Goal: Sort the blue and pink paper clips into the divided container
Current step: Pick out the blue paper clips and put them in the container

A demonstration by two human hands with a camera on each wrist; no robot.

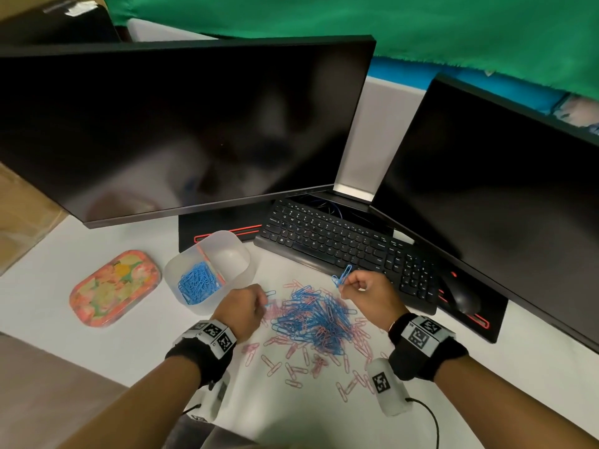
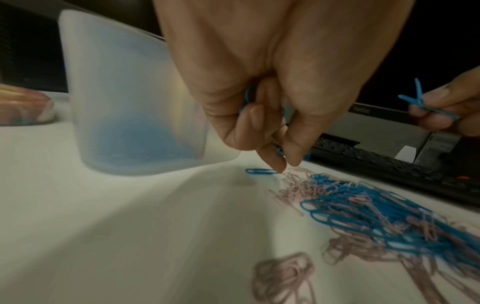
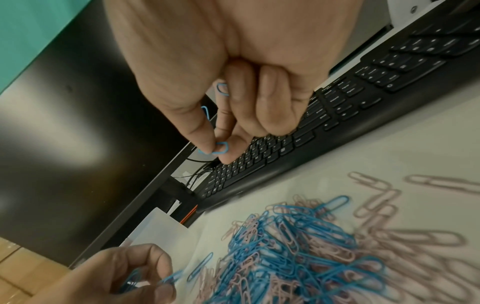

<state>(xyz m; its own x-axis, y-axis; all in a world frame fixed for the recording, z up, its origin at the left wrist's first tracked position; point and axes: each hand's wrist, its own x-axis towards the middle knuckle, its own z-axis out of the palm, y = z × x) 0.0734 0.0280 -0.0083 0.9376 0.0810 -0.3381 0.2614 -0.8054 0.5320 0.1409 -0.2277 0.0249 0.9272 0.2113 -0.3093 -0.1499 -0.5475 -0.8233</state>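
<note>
A mixed pile of blue and pink paper clips (image 1: 312,322) lies on the white desk between my hands. The translucent divided container (image 1: 207,270) stands left of it, with blue clips (image 1: 197,281) in its near compartment; the far compartment looks empty. My left hand (image 1: 249,303) hovers at the pile's left edge, fingers curled round several blue clips (image 2: 248,98). My right hand (image 1: 359,286) is raised at the pile's far right, pinching blue clips (image 1: 342,277) between thumb and forefinger (image 3: 205,144). One blue clip (image 2: 259,171) lies alone beside the left fingertips.
A floral tray (image 1: 115,288) lies left of the container. A black keyboard (image 1: 343,244) and a mouse (image 1: 463,298) sit behind the pile. Two dark monitors (image 1: 181,131) stand at the back. Loose pink clips (image 1: 291,367) are scattered towards me.
</note>
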